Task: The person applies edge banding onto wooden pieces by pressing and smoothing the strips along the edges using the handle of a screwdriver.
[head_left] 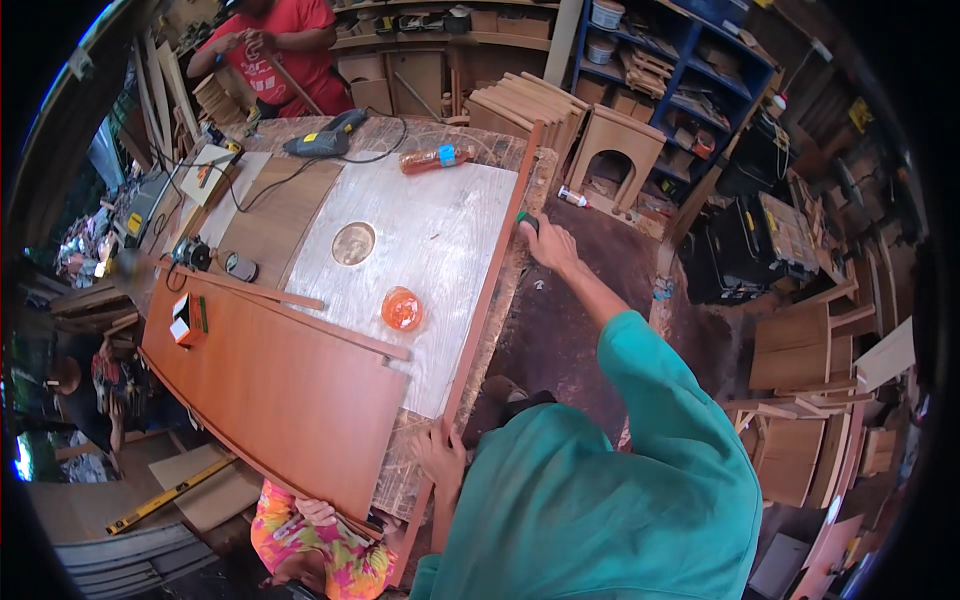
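Observation:
A long reddish-brown wooden strip (487,290) lies along the near edge of the workbench. Over its lower part my left hand (440,456) is laid, with the fingers curled onto the wood. Farther up the same strip, my right hand (553,246) is closed around a small black and green hand tool (527,221), held against the strip's side. Its exact kind is mostly hidden by my fingers. Beside the strip lies a pale wood-grain board (450,220). On that board rest a round orange container (401,309) and a round disc-like spot or piece (353,243).
A reddish-brown panel (290,390) covers the bench's left part. Across the bench lie a corded power tool (327,137) and a bottle (436,158). One person in red (280,50) stands beyond; another in a bright floral top (320,550) is close at lower left. Blue shelves (680,80) stand behind.

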A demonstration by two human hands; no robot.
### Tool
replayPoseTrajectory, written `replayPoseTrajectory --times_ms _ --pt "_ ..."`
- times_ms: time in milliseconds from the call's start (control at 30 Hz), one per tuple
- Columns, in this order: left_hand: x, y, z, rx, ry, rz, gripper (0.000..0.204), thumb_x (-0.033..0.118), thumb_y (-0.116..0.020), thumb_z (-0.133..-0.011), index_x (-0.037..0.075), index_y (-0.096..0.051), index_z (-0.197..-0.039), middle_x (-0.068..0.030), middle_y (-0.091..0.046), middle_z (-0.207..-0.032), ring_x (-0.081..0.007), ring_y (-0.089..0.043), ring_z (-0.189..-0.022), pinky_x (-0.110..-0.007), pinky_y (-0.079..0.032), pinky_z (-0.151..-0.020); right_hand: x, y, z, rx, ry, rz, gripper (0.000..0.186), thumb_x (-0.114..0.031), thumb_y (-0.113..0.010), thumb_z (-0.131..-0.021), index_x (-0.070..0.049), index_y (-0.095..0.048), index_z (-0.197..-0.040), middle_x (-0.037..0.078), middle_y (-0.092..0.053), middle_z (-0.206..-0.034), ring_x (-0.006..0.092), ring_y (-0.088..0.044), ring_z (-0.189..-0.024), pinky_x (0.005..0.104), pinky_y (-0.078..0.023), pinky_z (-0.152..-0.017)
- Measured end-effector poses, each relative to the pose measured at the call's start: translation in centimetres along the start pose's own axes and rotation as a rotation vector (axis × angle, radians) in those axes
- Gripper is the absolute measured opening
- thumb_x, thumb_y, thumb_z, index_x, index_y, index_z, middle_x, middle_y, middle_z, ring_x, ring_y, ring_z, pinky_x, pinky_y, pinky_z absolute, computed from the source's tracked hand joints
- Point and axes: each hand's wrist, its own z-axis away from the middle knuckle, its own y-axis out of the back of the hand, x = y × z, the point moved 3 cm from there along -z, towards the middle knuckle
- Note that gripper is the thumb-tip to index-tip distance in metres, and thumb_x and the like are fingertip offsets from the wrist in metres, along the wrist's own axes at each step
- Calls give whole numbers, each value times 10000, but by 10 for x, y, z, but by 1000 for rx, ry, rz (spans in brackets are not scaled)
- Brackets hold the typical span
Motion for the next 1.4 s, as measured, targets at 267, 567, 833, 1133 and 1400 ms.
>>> replayPoseTrajectory --times_ms 267,567,833,1133,1400 --pt "0 1 3 10 53 127 335 158 -677 -834 33 -632 -1142 -155 -590 -1007 -357 -562 -961 -445 -470 -846 -12 -28 -60 -98 19 206 590 -497 -424 -987 40 -514 -1213 312 -659 -1070 460 -639 -1024 544 -482 -908" --pt "1 -4 3 -19 108 114 299 105 -664 -830 0 -645 -1109 -160 -592 -998 -351 -565 -951 -443 -474 -843 -24 -49 -19 -95 150 291 490 -486 -417 -995 -5 -495 -1044 288 -683 -919 461 -669 -888 557 -513 -805" --pt "-3 -3 6 63 57 123 305 92 -691 -810 10 -645 -1100 -143 -598 -999 -340 -568 -949 -425 -480 -835 -39 -63 50 -108 232 298 496 -502 -411 -994 -15 -480 -1055 292 -679 -850 472 -672 -841 563 -522 -769" --pt "-10 -10 12 50 62 138 273 116 -667 -831 6 -644 -1080 -147 -600 -1030 -343 -552 -992 -436 -464 -887 -77 -85 162 -182 244 334 520 -506 -394 -1003 3 -486 -1052 290 -680 -833 447 -689 -813 547 -545 -712" --pt "-10 -13 11 65 53 152 255 103 -677 -815 11 -641 -1050 -152 -589 -991 -352 -548 -975 -450 -459 -896 -95 -103 242 -200 329 202 452 -464 -458 -986 -14 -491 -1013 244 -667 -701 428 -684 -686 529 -548 -629"
